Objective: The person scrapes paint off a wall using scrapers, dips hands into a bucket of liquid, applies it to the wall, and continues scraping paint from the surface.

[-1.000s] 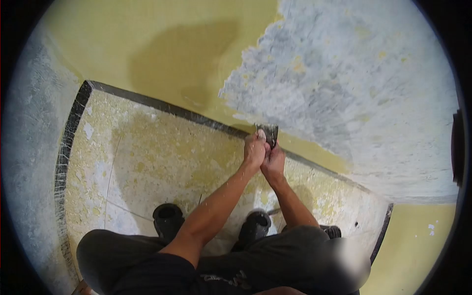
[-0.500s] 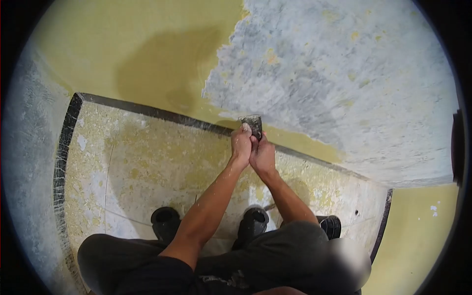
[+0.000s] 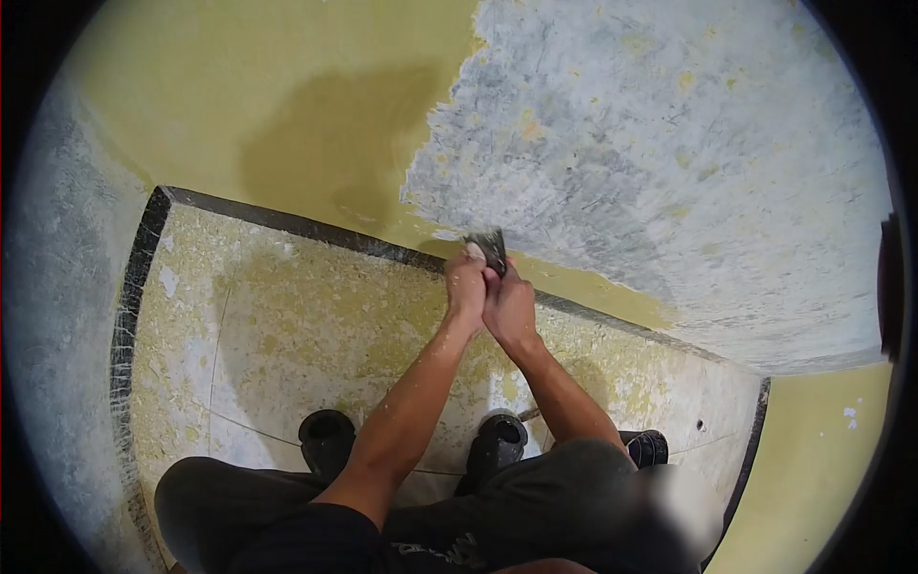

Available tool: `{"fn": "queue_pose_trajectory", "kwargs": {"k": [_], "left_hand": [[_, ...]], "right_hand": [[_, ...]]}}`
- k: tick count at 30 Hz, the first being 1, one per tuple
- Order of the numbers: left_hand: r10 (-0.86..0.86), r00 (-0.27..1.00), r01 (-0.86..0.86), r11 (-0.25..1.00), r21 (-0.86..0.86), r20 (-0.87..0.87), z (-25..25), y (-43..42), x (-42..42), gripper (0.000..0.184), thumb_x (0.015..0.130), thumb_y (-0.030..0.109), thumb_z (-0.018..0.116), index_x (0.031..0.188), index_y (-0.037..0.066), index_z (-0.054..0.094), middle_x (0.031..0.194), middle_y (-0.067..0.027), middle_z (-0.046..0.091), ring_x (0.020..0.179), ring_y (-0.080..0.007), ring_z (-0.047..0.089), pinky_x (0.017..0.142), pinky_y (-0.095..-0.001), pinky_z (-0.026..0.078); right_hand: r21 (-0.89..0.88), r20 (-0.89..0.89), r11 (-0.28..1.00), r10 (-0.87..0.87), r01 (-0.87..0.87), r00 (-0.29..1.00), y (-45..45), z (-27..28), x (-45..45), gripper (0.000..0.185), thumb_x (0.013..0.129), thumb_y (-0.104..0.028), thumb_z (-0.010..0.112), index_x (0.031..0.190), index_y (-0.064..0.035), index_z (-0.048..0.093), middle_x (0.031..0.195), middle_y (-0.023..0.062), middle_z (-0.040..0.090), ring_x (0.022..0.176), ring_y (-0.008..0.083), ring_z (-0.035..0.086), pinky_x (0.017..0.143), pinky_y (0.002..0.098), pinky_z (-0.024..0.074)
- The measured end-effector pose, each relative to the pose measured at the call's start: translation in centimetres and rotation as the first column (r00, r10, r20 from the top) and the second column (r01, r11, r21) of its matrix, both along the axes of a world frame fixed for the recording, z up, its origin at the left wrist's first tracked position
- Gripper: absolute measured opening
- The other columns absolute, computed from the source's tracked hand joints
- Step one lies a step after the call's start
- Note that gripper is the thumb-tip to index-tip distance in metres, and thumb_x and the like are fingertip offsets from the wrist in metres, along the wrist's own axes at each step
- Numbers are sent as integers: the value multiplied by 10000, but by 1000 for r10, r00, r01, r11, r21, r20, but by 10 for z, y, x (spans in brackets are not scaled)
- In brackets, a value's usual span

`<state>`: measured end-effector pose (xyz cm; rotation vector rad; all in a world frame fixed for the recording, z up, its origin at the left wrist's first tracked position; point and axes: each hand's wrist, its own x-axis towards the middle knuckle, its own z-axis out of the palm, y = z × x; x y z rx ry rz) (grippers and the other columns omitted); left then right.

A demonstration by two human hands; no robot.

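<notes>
My left hand (image 3: 465,290) and my right hand (image 3: 511,304) are closed together around a scraper. The scraper (image 3: 491,251) has a flat, dark, dusty blade, slightly blurred, pointing up toward the wall just above the skirting; its handle is hidden in my hands. Yellow paint (image 3: 325,124) covers the wall's left part and a strip along the bottom. Right of a ragged edge, the wall is bare grey-white plaster (image 3: 622,163). Whether the blade touches the wall I cannot tell.
Yellow paint flakes (image 3: 316,325) litter the pale tiled floor. A dark skirting band (image 3: 316,228) runs along the wall's foot. Grey wall (image 3: 57,287) stands at the left, yellow wall (image 3: 813,459) at the right. Dark shoes (image 3: 497,442) and trouser legs (image 3: 545,493) show below my arms.
The scraper has turned a little, its blade now seen more edge-on. My hands have shifted slightly but stay wrapped around it. The whole view has moved a little.
</notes>
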<state>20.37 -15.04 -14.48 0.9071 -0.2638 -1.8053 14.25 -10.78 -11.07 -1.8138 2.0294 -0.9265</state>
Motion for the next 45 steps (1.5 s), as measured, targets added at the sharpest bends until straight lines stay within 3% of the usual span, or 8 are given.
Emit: {"fn": "queue_pose_trajectory", "kwargs": {"k": [3, 7, 17, 26, 29, 31, 42, 45], "left_hand": [[17, 999, -16, 1000, 21, -48, 38, -2, 11, 223, 910, 94, 449, 710, 42, 532, 603, 11, 470, 531, -99, 464, 484, -275, 370], [-68, 987, 83, 991, -100, 143, -2, 13, -9, 238, 913, 112, 451, 699, 43, 529, 601, 8, 487, 522, -91, 461, 480, -253, 358], [-109, 991, 116, 989, -92, 74, -2, 11, -22, 180, 859, 56, 471, 689, 34, 526, 627, 23, 471, 566, -67, 425, 516, -262, 361], [-124, 985, 131, 990, -55, 124, -5, 3, -20, 161, 804, 0, 395, 868, -27, 540, 745, -88, 582, 667, -178, 576, 619, -309, 482], [-100, 991, 105, 993, -47, 93, -3, 13, -22, 193, 799, -7, 390, 904, -51, 546, 797, -136, 619, 685, -205, 607, 638, -307, 503], [-88, 994, 92, 994, -57, 69, 2, 6, -22, 209, 797, -8, 387, 921, -62, 547, 819, -155, 631, 691, -215, 617, 643, -304, 510], [17, 1000, -18, 998, -64, -10, -9, -1, -10, 308, 972, 243, 436, 845, 5, 586, 727, -63, 603, 598, -138, 555, 558, -259, 460], [-16, 997, 17, 1000, -12, 76, -17, 8, -13, 204, 881, 67, 477, 681, 61, 520, 624, 44, 445, 542, -56, 405, 501, -234, 337]], "right_hand": [[70, -99, 997, -4, 11, 995, -8, 8, 4, 281, 894, -153, 494, 984, 111, 528, 641, 261, 583, 621, 436, 596, 524, 452, 461], [24, -20, 998, -65, 66, 998, 15, -16, -11, 253, 892, -144, 499, 959, 98, 536, 626, 258, 581, 643, 437, 600, 527, 456, 458], [-34, 89, 997, -62, 65, 994, 17, 4, -15, 199, 896, -113, 478, 969, 61, 540, 765, 275, 591, 720, 453, 586, 615, 467, 454], [-86, 77, 996, -14, 21, 997, 9, 3, -19, 213, 897, -134, 489, 939, 71, 529, 717, 283, 581, 681, 459, 579, 566, 474, 446], [95, 130, 992, -91, 79, 987, 12, 11, -18, 224, 900, -139, 486, 976, 67, 533, 689, 269, 579, 653, 453, 579, 558, 472, 446], [-62, 107, 998, 8, -1, 994, 9, 12, -20, 244, 905, -154, 486, 995, 66, 537, 638, 255, 569, 607, 438, 580, 529, 466, 442], [18, 78, 1000, 7, -8, 997, -4, 5, -8, 229, 895, -139, 508, 976, 72, 543, 584, 254, 548, 573, 431, 576, 497, 460, 432], [-73, 18, 996, 48, -47, 999, 5, -19, -12, 247, 895, -151, 505, 979, 78, 542, 618, 264, 565, 588, 437, 583, 504, 472, 441]]}}
